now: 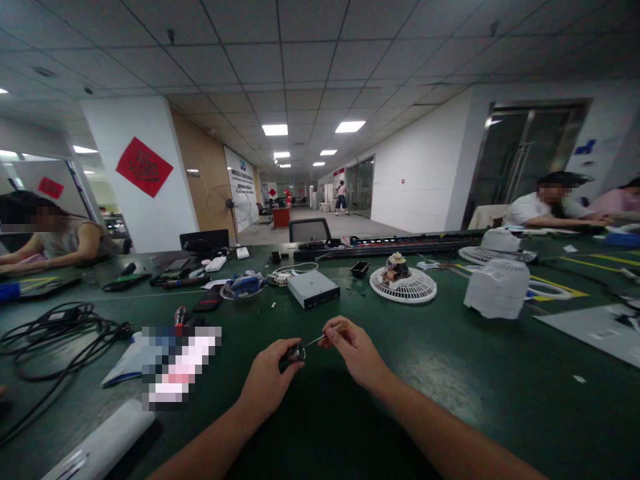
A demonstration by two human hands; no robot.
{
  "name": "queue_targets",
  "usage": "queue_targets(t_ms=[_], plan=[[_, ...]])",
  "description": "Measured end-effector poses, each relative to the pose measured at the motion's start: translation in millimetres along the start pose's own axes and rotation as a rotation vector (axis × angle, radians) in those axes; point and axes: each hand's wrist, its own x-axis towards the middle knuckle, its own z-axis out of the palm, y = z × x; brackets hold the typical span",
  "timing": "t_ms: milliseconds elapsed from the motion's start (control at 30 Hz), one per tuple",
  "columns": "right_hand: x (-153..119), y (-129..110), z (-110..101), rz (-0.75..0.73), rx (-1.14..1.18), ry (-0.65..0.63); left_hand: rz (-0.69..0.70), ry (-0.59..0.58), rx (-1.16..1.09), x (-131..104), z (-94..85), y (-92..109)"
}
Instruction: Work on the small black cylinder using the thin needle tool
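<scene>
Between the thumb and fingers of my left hand [265, 375] is a small dark cylinder [296, 354] with a shiny, open-looking end facing right. My right hand [357, 357] pinches a thin metal tool [316, 340], perhaps a small screwdriver. Its narrow tip points left and reaches close to the cylinder's end; whether they touch I cannot tell. Both hands are held above the dark green table [320, 427]. Just beyond them lies a grey box-shaped drive [313, 288] with a black front.
A white fan grille [403, 287] with a motor stands behind on the right, near a white plastic housing [497, 290]. Black cables [45, 333] and a red-handled tool [181, 315] lie left. Other people sit at both sides. A small black tray [360, 269] is behind the drive.
</scene>
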Motion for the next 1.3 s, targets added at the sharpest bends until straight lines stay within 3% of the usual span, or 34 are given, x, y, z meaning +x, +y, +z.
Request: queue_targets(t_ms=[167,367,633,767,833,900,1000,1133,1233,1300], plan=[[1.7,4.0,-2.0,0.026,0.014,-0.026,0.013,-0.023,0.002,0.4,1.3,-4.2],[3.1,6.3,-6.6,0.051,0.000,-0.072,0.013,-0.100,0.034,-1.2,-0.6,5.4],[-3.7,0.1,0.3,0.001,-0.178,-0.057,-0.013,-0.060,0.121,-2.1,-0.2,6.4],[-4.2,-14.0,-8.7,-0.269,-0.500,0.172,-0.066,-0.026,0.155,-2.5,-2.3,3.7],[-2.1,-25.1,-20.5,-0.388,-0.661,0.186,-0.099,-0.032,0.158,-1.9,-3.4,2.4],[-0.5,-37.2,-33.4,-0.321,-0.894,0.024,-0.118,-0.040,0.159,-1.1,-3.8,1.4],[-2.1,-52.5,-46.9,0.068,-1.161,-0.294,-0.116,-0.044,0.168,-0.9,-3.2,1.0],[-8.9,-59.9,-48.0,0.434,-1.145,-0.581,-0.113,-0.050,0.178,-1.8,-2.6,1.9],[-10.6,-55.1,-41.1,0.481,-1.019,-0.675,-0.126,-0.059,0.179,-2.2,-2.9,1.9],[-9.6,-48.5,-34.4,0.369,-0.967,-0.635,-0.118,-0.059,0.176,-2.2,-2.9,1.7]])
